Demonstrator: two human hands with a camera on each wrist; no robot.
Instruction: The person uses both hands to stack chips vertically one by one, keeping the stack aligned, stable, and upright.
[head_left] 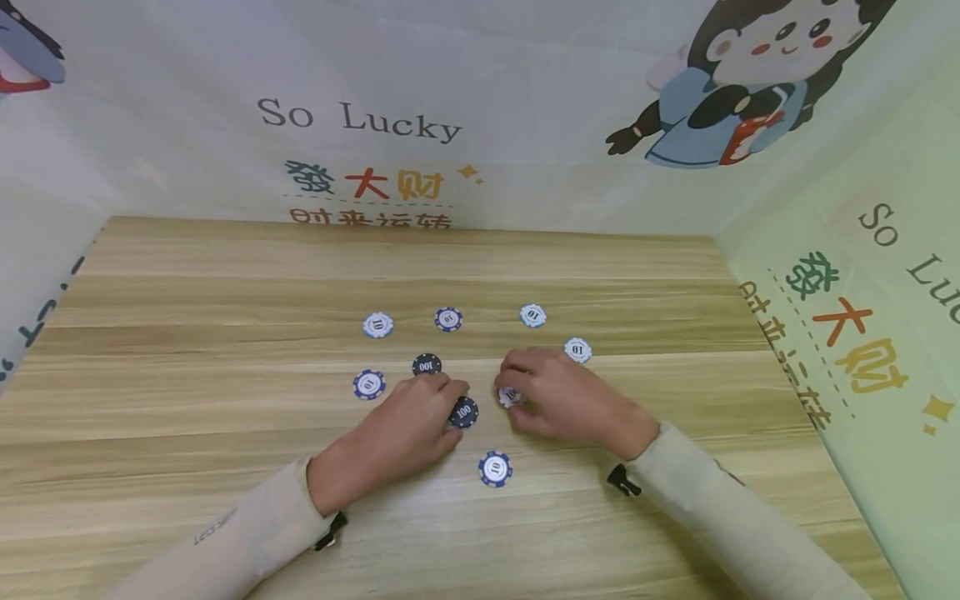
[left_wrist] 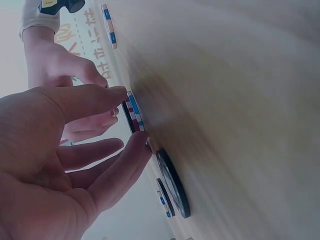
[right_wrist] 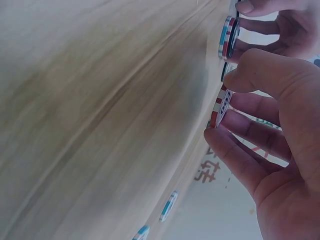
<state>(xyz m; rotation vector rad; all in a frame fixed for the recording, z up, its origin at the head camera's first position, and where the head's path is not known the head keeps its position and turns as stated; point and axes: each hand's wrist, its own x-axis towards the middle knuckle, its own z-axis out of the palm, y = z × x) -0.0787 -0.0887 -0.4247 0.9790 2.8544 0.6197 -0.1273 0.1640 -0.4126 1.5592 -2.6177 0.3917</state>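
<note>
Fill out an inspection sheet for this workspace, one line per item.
Surface: wood-grain tabletop.
Job's things: white-centred chips and black chips lie flat on it.
Clutter: nothing seen.
Left hand: pinches a chip stack with a black chip on top.
Right hand: pinches a red-and-white-edged chip.
Cables: nothing seen.
Surroundings: pale backdrop behind and at both sides, printed with lettering and cartoon figures.

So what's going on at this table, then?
A person's left hand pinches a small stack of poker chips topped by a black 100 chip. Their right hand pinches a red-and-white-edged chip. Another black 100 chip and several chips marked 10 lie spread on the wooden table.
</note>
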